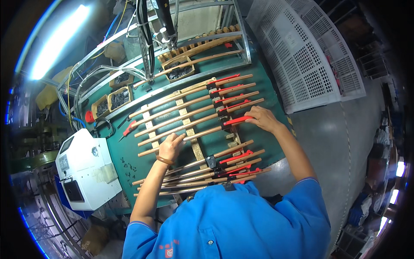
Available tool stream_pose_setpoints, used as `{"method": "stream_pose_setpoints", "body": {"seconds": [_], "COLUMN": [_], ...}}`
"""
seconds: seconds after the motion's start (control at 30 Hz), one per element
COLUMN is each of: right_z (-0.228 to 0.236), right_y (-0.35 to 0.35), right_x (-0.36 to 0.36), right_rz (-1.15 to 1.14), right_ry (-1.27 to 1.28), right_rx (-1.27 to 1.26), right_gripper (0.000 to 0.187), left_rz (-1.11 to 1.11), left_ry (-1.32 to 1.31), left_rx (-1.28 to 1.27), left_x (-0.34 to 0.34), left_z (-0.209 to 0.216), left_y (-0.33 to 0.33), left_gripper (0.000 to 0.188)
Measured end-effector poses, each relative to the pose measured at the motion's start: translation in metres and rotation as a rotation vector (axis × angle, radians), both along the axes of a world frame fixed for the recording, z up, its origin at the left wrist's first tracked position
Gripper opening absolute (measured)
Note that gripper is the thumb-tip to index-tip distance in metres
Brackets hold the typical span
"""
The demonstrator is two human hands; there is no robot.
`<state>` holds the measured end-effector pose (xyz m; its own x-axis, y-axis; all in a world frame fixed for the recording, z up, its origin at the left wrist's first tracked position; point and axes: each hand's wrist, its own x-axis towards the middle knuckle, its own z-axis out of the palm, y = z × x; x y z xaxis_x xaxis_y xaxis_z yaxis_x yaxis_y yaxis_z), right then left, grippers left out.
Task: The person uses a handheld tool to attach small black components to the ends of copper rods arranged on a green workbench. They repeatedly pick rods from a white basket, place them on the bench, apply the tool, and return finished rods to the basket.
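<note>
Several copper-coloured rods [174, 113] lie side by side on a slatted wooden rack, each with a black clamp and a red lever near its right end. My left hand [171, 146] is closed round the nearest rod of this row [202, 134]. At the same rod's right end, my right hand [262, 119] has its fingers on the red lever [236, 121], which sticks out beside the black clamp [225, 125]. The fingertips of both hands are partly hidden. Closer to my body lies a second bunch of rods [185, 178], with red levers and a grey clamp [211, 161].
A white machine [88, 168] stands left on the green table [125, 149]. Near it lie a red-handled screwdriver [128, 129] and scattered black bits [128, 167]. Small boxes of black parts [119, 98] sit behind, by a metal frame [161, 88]. White perforated crates [297, 56] stand right.
</note>
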<state>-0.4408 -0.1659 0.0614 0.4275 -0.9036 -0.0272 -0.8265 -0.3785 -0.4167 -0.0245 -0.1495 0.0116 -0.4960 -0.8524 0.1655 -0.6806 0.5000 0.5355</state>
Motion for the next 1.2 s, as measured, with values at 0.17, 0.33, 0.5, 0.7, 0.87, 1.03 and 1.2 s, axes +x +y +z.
{"method": "stream_pose_setpoints", "body": {"seconds": [0.17, 0.33, 0.5, 0.7, 0.87, 1.03, 1.2], "right_z": [0.007, -0.034, 0.003, -0.033, -0.012, 0.009, -0.001], "right_y": [-0.020, -0.033, 0.011, 0.093, 0.077, 0.048, 0.036], "right_x": [-0.005, -0.002, 0.029, 0.060, 0.030, -0.002, -0.002], "right_rz": [-0.046, -0.083, -0.085, -0.060, -0.069, -0.115, -0.111], "right_ry": [0.060, 0.090, 0.133, 0.127, -0.122, 0.001, 0.071], "right_rx": [0.391, 0.260, -0.305, 0.214, 0.001, -0.123, -0.307], "right_gripper": [0.031, 0.030, 0.036, 0.033, 0.020, 0.023, 0.031], "left_rz": [-0.063, -0.033, 0.009, -0.039, -0.013, 0.062, 0.195], "left_ry": [0.009, -0.050, -0.034, -0.166, 0.015, 0.180, 0.132], "left_rx": [0.181, 0.202, -0.256, 0.151, 0.064, -0.131, -0.256], "left_x": [-0.002, 0.000, -0.009, 0.031, 0.005, -0.050, -0.069], "left_z": [-0.009, -0.031, 0.018, -0.014, 0.019, 0.017, 0.003], "left_y": [-0.006, -0.009, 0.035, 0.089, 0.069, 0.032, 0.016], "left_gripper": [0.028, 0.028, 0.047, 0.025, 0.021, 0.022, 0.017]}}
